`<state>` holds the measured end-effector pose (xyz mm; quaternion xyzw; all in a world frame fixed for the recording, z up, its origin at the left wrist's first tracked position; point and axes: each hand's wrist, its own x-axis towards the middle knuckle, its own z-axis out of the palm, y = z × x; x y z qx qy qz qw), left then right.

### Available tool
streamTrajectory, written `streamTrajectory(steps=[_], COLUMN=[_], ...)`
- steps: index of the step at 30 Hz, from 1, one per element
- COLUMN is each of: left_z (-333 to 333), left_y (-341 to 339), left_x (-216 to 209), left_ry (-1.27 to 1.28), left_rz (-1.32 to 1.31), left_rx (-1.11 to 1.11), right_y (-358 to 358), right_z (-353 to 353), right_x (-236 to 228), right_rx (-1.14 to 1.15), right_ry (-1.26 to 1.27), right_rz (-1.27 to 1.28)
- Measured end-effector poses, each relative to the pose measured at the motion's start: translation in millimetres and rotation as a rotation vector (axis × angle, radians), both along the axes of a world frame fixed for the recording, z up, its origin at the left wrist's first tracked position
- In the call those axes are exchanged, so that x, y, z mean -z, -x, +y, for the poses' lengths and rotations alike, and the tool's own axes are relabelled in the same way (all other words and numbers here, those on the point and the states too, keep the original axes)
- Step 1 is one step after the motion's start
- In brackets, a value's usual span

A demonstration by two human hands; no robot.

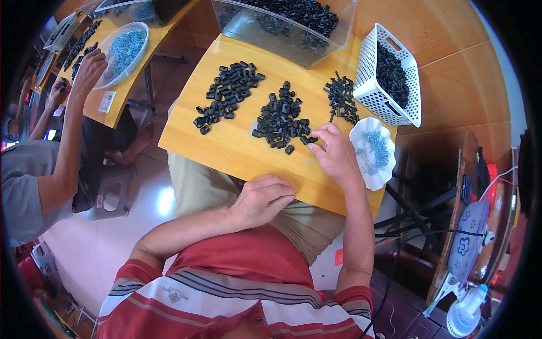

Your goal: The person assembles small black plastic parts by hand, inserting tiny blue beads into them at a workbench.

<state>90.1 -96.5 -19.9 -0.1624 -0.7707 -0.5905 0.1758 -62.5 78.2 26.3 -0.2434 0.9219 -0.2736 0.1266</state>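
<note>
At the far left, a co-worker's hand (89,69) rested on the rim of a clear round bowl (125,50) of pale blue-grey small parts, which stood on a neighbouring yellow table (116,104). A small white rectangular label (106,101) lay flat near that table's near edge; its print was too small to tell.

On the person's own yellow board (226,144), a left pile of black ring-shaped parts (227,93) lay well apart from the left hand (261,199). That hand rested at the board's near edge, fingers curled loosely inward, grasping nothing visible.

A middle pile of black parts (281,120) lay just beside the right hand (334,153), whose fingertips (314,146) pinched at a piece on the pile's near right edge; whether they gripped it I could not tell.

Farther off stood a clear plastic bin (282,25) of black parts. A pile of slim black pins (341,99) lay to the right, touching a white lattice basket (372,85) filled with black parts. Near it, a white scalloped dish (372,152) held small blue-grey pieces. At the near right stood a white fan (466,313).
</note>
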Motion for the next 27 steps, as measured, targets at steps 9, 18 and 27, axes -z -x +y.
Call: streamTrajectory(steps=[9,18,27], left_z=[-1.3,-11.0,-16.8], left_y=[-8.6,-21.2,-19.2], left_x=[-8.4,11.5,47.6], left_ry=[-0.157,-0.306,-0.956], left_rz=[-0.266,-0.731,-1.358], left_rx=[0.025,0.458,0.414], right_y=[-15.0,-21.4,-35.8], right_z=[-8.1,-6.3,-22.0], right_x=[-4.1,-3.4,-2.9], right_rx=[0.014,-0.087,-0.126], right_ry=[0.026,-0.032,-0.008], right_rz=[0.007,0.070,0.202])
